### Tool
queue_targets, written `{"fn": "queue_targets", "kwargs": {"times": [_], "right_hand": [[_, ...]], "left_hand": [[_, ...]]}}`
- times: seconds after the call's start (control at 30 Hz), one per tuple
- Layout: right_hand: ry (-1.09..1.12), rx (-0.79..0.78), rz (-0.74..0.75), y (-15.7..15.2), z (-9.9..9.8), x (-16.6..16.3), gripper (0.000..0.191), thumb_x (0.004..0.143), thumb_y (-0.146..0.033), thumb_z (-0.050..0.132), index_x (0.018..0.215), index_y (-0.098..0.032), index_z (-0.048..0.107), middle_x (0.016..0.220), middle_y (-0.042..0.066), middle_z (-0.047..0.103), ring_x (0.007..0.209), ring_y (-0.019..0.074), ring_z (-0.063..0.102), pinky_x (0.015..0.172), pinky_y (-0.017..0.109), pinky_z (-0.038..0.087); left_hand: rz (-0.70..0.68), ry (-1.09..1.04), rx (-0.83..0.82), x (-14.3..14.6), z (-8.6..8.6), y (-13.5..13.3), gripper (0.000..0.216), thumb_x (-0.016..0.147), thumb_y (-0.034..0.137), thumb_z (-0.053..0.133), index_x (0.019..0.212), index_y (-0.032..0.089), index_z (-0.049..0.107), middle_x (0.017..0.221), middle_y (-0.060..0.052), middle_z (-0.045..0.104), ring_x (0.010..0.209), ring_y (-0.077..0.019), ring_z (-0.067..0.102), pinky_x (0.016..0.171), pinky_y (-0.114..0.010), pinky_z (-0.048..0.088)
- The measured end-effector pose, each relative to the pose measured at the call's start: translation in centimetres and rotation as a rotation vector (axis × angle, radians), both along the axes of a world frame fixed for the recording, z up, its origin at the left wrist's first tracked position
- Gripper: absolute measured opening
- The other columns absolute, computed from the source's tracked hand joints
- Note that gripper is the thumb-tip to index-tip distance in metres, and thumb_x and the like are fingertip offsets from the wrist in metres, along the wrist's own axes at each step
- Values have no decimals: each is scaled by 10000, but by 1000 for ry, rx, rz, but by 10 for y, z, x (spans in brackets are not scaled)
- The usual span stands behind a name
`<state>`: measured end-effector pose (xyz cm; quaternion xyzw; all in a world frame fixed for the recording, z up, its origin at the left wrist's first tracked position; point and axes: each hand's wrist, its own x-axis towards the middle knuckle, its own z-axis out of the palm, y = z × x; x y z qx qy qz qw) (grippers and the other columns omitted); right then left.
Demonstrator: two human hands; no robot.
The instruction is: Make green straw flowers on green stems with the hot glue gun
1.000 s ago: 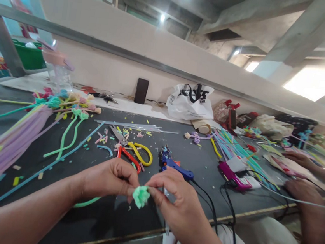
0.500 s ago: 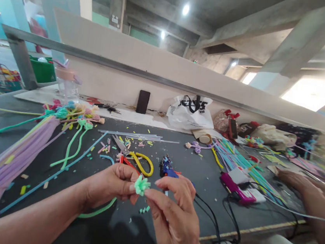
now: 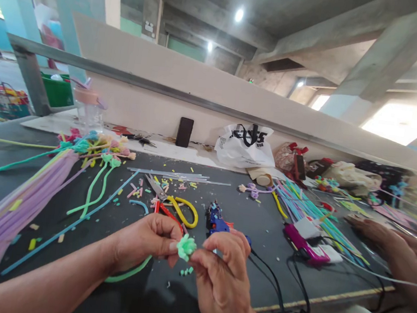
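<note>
A small mint-green flower of fuzzy chenille stem [image 3: 186,247] is between my hands, low in the middle. My left hand [image 3: 148,242] pinches it from the left with thumb and fingers. A green stem [image 3: 130,276] trails below that hand onto the table. My right hand [image 3: 225,274] has its thumb and forefinger closed on the flower's right edge; the other fingers are curled. Just beyond my left hand lie scissors [image 3: 183,211] with yellow and red handles. A blue glue gun [image 3: 219,223] rests behind my right hand, partly hidden by it. Small green bits [image 3: 187,271] lie underneath.
Lilac stems [image 3: 24,216] are bundled at left, beside finished fuzzy flowers [image 3: 89,143]. Clear glue sticks [image 3: 179,175] and cut scraps lie mid-table. A magenta device [image 3: 306,245] and black cables [image 3: 273,279] are at right, near another person's hand [image 3: 376,233]. A phone [image 3: 184,132] leans behind.
Both hands and the flower have shifted slightly right and down in view. My right thumb and forefinger have closed together on the flower's edge; they were further apart before.
</note>
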<state>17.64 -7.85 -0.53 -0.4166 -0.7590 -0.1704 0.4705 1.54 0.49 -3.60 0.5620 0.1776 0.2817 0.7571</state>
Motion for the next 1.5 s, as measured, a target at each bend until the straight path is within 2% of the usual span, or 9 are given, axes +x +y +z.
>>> {"fn": "queue_targets", "kwargs": {"times": [0.2,0.4,0.57,0.73,0.97,1.13,1.5], "right_hand": [[-1,-68,-3,-4,-2,6,212,775,-26,517,888,-198,569,992,60,469,933,195,489,887,401,326],[23,-73,-21,-3,-2,2,171,799,-33,527,848,-189,579,958,52,484,891,180,488,853,379,324],[22,-72,-23,-2,-2,2,160,801,-46,534,774,-193,591,920,36,516,849,165,504,856,391,308],[7,-103,-69,-2,-2,1,130,782,-64,559,798,-186,601,944,45,535,868,177,511,868,415,298],[26,-47,-102,-3,-6,-2,137,788,-76,560,800,-201,616,946,34,543,870,179,510,887,430,285],[45,50,-122,-1,-15,-6,175,788,-33,540,794,-192,614,952,32,544,863,168,502,896,422,275],[-14,134,-106,5,-22,-7,194,805,-16,538,761,-193,603,881,14,504,828,161,455,854,412,290]], "left_hand": [[76,44,52,-4,6,2,267,676,365,722,648,120,622,554,1,602,512,-75,436,504,-199,260],[61,114,109,-3,16,-3,250,678,351,712,638,117,635,589,3,606,567,-92,490,554,-204,315],[91,163,132,-2,16,-4,220,694,330,689,651,121,637,567,20,589,540,-78,450,533,-199,293],[148,202,124,-1,15,-2,245,684,360,680,640,126,620,545,21,573,521,-82,435,504,-205,274],[151,156,56,1,7,-1,232,678,341,692,631,128,611,530,18,576,496,-69,405,496,-204,243],[150,69,-64,3,1,-3,262,667,347,708,606,123,586,513,15,562,456,-51,346,459,-205,182],[100,5,-216,4,3,-6,259,630,329,739,602,123,584,493,9,555,413,-44,339,431,-214,136]]}}
